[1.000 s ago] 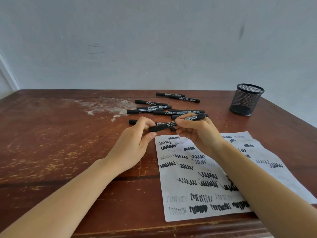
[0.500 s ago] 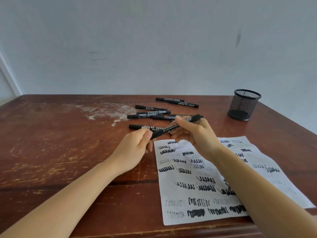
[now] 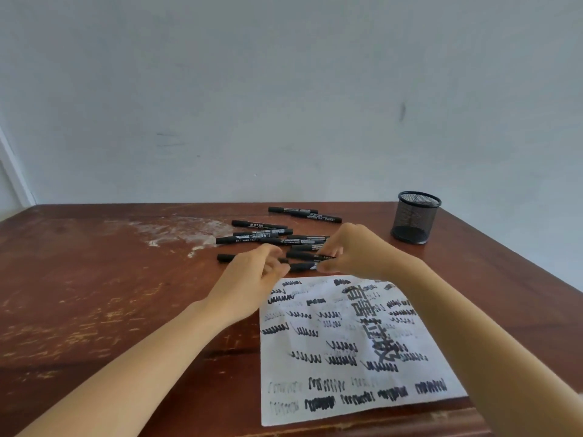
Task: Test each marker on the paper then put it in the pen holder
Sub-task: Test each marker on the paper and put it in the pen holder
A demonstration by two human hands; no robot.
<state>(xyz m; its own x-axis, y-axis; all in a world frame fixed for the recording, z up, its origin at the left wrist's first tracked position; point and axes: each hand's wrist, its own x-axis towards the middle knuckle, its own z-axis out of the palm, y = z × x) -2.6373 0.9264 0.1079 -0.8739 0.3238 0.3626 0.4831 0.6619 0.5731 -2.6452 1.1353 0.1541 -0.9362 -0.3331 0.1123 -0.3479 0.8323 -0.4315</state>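
The pale wall (image 3: 284,89) fills the upper half of my view; below it the worn brown table (image 3: 94,294) spreads out, with a whitish scuffed patch (image 3: 179,230) toward its far middle. On the near right lies the paper (image 3: 347,351), its near edge at the table's front edge, already covered in rows of black test squiggles and some larger dark strokes near its middle. At the far right stands the black mesh pen holder (image 3: 415,217), upright and well apart from everything else; I see no marker in it. My two bare forearms reach forward from the bottom corners and meet just beyond the paper's far edge. My left hand (image 3: 252,275) and right hand (image 3: 356,250) are both closed on one black marker (image 3: 303,266), which lies roughly level between them (the picture is blurred here, so I cannot tell whether the cap is on or off); my left fingers (image 3: 277,266) pinch its left end, my right fingers (image 3: 328,250) wrap its right end. Behind my hands the loose pile of markers (image 3: 262,236) lies scattered flat on the table, several overlapping; two more markers (image 3: 303,213) sit a little farther back, touching each other.
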